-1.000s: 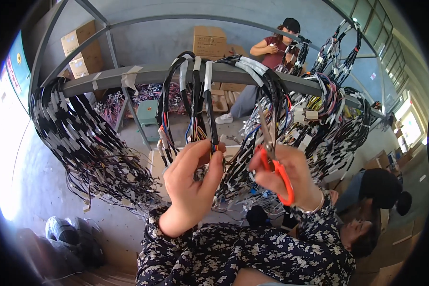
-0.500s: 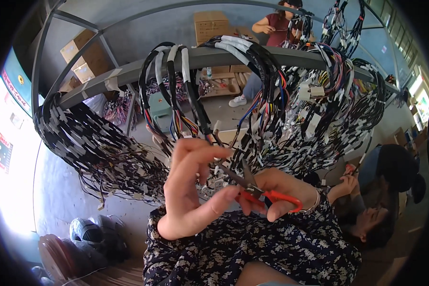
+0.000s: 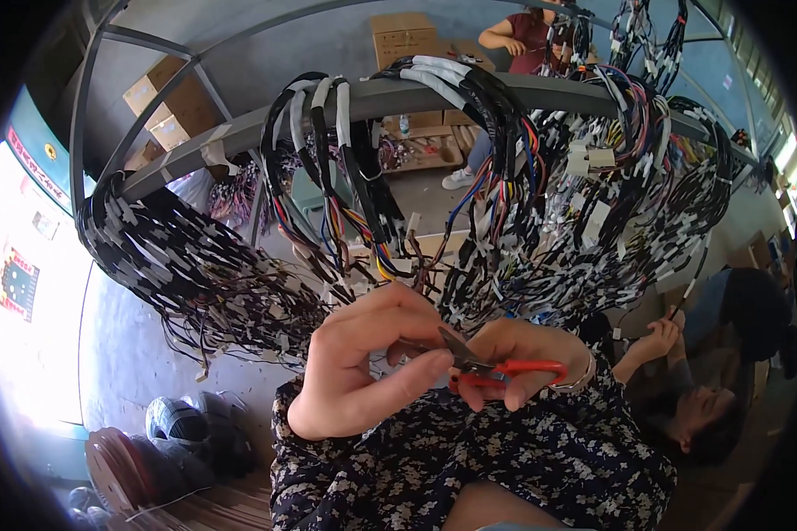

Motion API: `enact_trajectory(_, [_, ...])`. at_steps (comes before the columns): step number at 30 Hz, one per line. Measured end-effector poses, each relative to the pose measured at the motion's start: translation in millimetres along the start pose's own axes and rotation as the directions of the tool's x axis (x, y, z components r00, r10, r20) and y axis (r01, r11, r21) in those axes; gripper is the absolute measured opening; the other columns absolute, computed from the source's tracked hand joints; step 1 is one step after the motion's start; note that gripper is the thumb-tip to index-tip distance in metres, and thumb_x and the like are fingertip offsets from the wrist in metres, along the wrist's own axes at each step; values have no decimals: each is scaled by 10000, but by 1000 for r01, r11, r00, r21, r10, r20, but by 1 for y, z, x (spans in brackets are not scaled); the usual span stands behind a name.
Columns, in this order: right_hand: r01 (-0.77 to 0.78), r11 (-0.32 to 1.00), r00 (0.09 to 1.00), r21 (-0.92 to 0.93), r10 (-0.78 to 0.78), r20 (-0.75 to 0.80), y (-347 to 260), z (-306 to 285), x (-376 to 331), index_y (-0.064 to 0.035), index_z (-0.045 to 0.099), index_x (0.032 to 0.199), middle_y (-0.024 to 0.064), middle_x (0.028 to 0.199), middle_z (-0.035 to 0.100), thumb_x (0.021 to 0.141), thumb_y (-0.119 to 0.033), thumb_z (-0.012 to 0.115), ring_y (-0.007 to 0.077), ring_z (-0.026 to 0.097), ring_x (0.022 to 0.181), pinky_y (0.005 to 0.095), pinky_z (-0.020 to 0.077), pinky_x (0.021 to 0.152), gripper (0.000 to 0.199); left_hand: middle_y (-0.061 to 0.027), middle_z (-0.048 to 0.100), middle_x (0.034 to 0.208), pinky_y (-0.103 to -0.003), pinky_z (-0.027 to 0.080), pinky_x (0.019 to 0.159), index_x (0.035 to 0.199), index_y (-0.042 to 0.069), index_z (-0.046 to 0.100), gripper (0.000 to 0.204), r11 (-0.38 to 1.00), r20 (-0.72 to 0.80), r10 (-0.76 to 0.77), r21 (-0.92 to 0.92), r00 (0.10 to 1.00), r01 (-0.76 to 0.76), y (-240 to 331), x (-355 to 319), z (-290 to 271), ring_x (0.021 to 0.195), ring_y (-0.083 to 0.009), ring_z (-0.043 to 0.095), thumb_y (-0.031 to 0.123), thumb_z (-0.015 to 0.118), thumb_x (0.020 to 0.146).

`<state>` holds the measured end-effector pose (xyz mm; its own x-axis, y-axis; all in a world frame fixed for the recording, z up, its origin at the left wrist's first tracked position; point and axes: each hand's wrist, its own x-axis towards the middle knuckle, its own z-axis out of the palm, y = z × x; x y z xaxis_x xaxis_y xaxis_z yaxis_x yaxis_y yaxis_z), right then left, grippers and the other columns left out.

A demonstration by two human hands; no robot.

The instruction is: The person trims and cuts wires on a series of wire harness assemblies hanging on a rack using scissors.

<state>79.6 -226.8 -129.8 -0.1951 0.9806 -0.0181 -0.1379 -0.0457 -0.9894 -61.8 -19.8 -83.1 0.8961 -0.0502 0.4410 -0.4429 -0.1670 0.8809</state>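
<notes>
My right hand (image 3: 527, 354) grips red-handled cutters (image 3: 496, 370), their metal jaws pointing left toward my left hand (image 3: 363, 363). My left hand's fingers are curled and pinch a thin wire end at the cutter jaws; the wire itself is mostly hidden by my fingers. Just above both hands hang bundles of black wire harnesses (image 3: 354, 195) with coloured wires and white connectors, draped over a grey metal rail (image 3: 398, 97).
More harness bundles hang at left (image 3: 186, 265) and right (image 3: 629, 221). A seated person (image 3: 717, 389) is low at right; another person (image 3: 527, 35) stands at the back. Cardboard boxes (image 3: 403, 35) lie behind the rail. Coiled cable rolls (image 3: 186, 429) sit on the floor lower left.
Both hands came down from the hanging bundle to chest height. The cutters turned from upright to level, jaws now meeting my left fingers. My view tilted lower.
</notes>
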Motion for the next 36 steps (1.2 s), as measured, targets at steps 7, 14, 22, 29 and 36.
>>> enact_trajectory(7, [79, 994, 984, 74, -65, -168, 1, 11, -2, -22, 661, 907, -26, 759, 599, 873, -439, 779, 65, 524, 686, 244, 394, 596, 434, -113, 671, 915, -227, 441, 579, 903, -48, 711, 90, 975, -306, 191, 166, 933, -145, -7, -3, 6, 687, -108, 596, -69, 716, 816])
enact_trajectory(14, [122, 972, 947, 199, -54, -317, 15, 14, -11, 50, 616, 1196, 114, 880, 694, 849, -439, 783, 107, 561, 601, 243, 433, 517, 622, -106, 690, 903, -265, 498, 605, 959, -25, 732, 196, 728, -424, 475, 682, 771, -73, -17, 25, -21, 723, -165, 648, -89, 747, 775])
enact_trajectory(22, [24, 992, 869, 127, 42, -494, -20, 25, -4, -9, 665, 846, 1, 684, 595, 911, -421, 740, 69, 537, 550, 227, 415, 486, 425, -107, 682, 940, -331, 549, 647, 970, -13, 691, 248, 349, -13, 586, 907, 810, -238, -12, 32, -32, 765, -263, 674, -71, 752, 737])
enact_trajectory(29, [-377, 491, 614, -785, -502, -609, -43, 39, -3, 3, 628, 840, 81, 768, 604, 706, -123, 905, 181, 603, 643, 297, 479, 569, 332, -106, 670, 951, -341, 556, 647, 960, -7, 661, 263, 254, 113, 550, 922, 827, -294, -7, 34, -36, 785, -266, 679, -64, 741, 716])
enact_trajectory(36, [-632, -104, 531, -768, -780, -331, -64, 23, 2, 2, 634, 876, 115, 847, 594, 519, -9, 860, 295, 605, 748, 383, 505, 594, 423, -114, 659, 919, -347, 552, 642, 915, -9, 626, 260, 280, 124, 504, 913, 855, -298, -3, 39, -41, 765, -275, 669, -79, 729, 687])
